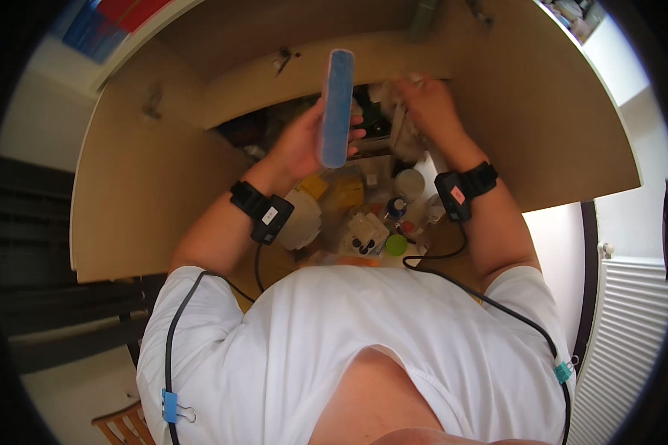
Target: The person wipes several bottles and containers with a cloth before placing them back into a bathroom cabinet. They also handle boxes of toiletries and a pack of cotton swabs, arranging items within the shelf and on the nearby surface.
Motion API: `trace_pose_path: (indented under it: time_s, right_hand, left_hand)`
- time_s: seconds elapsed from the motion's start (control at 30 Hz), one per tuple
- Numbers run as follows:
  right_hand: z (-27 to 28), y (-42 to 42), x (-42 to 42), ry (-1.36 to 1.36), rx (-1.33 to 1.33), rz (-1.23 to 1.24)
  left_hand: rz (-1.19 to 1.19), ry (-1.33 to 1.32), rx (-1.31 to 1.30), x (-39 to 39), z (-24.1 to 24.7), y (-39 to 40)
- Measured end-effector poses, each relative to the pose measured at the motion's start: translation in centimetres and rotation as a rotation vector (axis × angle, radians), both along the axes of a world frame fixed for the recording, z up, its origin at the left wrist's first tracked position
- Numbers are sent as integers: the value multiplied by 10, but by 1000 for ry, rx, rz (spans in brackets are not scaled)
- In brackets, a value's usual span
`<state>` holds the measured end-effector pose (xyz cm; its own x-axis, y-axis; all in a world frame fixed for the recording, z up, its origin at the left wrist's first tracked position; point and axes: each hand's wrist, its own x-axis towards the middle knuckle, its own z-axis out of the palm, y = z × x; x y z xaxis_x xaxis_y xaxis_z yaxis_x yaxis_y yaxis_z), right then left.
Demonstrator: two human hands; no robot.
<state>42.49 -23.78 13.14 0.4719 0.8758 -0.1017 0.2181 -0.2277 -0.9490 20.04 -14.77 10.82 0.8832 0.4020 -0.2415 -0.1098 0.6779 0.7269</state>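
Observation:
My left hand (299,143) holds a long, narrow blue case (337,108) with rounded ends and a pale pinkish rim. The case stands up from the palm, its broad face towards me, and my fingertips show past its right side. Further right, my right hand (431,108) reaches to the cabinet opening, fingers closed on a crumpled pale bag or wrap (403,130); motion blur hides its exact kind. Behind the case lies the dark inside of the cabinet (376,119), its contents hard to make out.
Open wooden doors stand at left (145,183) and right (540,122). Below my hands are yellow boxes (348,191), a round pale lid (409,184), a bottle with a white cap (398,204), a green lid (396,245) and a white container (300,219). Cables run from both wrist-worn devices.

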Motion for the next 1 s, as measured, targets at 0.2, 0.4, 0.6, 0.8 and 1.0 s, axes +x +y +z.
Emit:
trace_pose_path:
  time_s: [0.2, 0.4, 0.6, 0.8, 1.0]
  right_hand:
    - [-26, -26, -149, -858, 894, 626]
    - [-31, -24, -169, -949, 727, 449]
    - [-61, 36, -88, -1273, 352, 159]
    - [-53, 34, -66, -693, 329, -110]
    - [-58, -20, -198, -999, 776, 718]
  left_hand:
    - [135, -157, -81, -68, -28, -19]
    - [276, -67, -15, -76, -15, -66]
    - [48, 160, 121, -85, -69, -42]
    - [243, 189, -1, -94, -66, -31]
    - [267, 192, 94, -104, -51, -36]
